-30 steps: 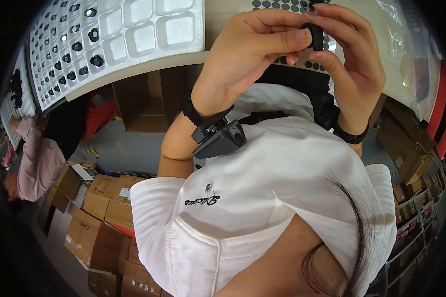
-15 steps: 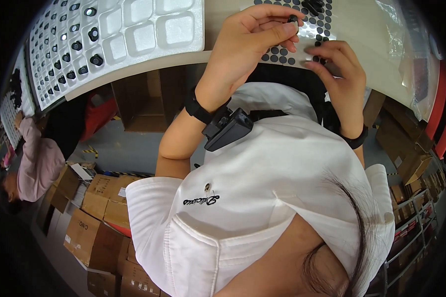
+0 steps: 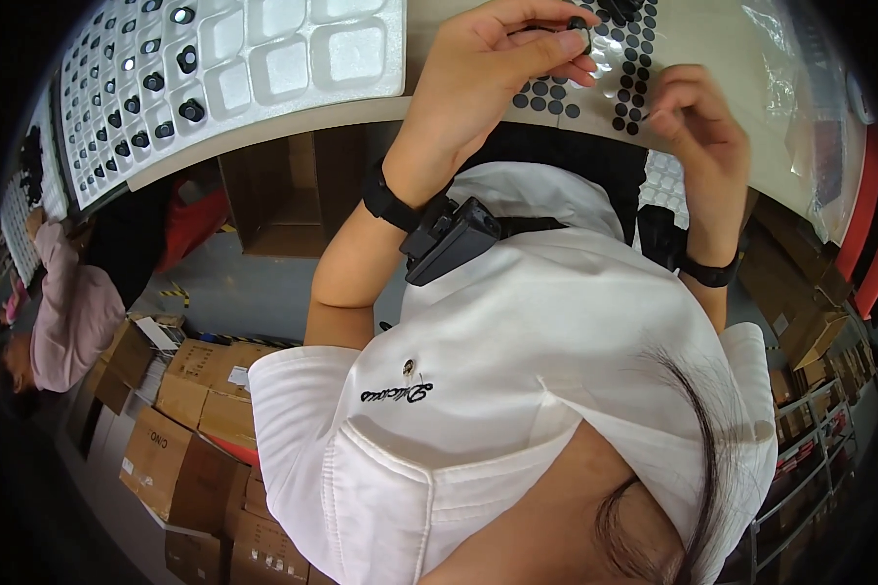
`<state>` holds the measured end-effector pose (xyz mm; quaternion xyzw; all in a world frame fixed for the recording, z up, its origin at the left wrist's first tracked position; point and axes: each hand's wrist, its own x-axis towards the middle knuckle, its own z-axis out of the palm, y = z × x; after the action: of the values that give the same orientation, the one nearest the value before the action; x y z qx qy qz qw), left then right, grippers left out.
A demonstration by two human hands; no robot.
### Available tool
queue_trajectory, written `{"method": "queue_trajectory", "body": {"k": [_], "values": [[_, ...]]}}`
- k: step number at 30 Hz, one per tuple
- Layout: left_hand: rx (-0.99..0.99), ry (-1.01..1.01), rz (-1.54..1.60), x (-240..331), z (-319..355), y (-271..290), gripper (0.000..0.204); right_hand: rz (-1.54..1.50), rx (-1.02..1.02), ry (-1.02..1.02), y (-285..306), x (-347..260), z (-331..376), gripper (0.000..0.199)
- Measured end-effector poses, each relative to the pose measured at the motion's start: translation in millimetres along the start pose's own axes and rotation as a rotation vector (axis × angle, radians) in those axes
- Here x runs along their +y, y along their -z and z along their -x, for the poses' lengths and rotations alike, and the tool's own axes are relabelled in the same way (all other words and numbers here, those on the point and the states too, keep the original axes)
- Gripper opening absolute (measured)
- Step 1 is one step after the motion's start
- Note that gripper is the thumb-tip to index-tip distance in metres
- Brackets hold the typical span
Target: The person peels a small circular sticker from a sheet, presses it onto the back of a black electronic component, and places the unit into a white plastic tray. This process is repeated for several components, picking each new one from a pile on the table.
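Since the earlier frame both hands have shifted a little: the left hand [image 3: 498,73] has slid lower over the sticker sheet [image 3: 595,68], and the right hand [image 3: 698,122] has dropped away from it, so the two now sit apart. Left hand pinches a small black part [image 3: 578,23] between thumb and fingertips, right at the top edge over the sheet of black round dots. Right hand is loosely curled, fingers bent toward the sheet; cannot tell if it holds anything. White moulded tray [image 3: 215,78] on the table [image 3: 741,58], upper left: many square pockets, the small ones partly filled with black parts, the larger pockets nearest the hands bare. Cardboard boxes [image 3: 180,429] stacked lower left.
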<state>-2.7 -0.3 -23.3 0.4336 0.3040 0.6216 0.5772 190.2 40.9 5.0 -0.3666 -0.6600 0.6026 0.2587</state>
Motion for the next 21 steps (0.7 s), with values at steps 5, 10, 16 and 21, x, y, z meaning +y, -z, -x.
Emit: {"method": "queue_trajectory", "body": {"k": [5,10,16,21], "values": [[0.202,0.558,0.484,22,3,-12,0.023,0.022,0.270,0.282,-19,-26,-10,0.005],[0.203,0.589,0.656,37,5,-21,0.023,-0.047,0.159,0.219,-24,-48,-13,0.007],[0.193,0.578,0.725,36,6,-16,0.023,-0.094,0.160,0.084,-32,-63,-16,0.006],[-0.126,0.275,0.372,27,1,-9,0.022,0.009,0.139,0.183,-32,-63,-19,0.005]]}}
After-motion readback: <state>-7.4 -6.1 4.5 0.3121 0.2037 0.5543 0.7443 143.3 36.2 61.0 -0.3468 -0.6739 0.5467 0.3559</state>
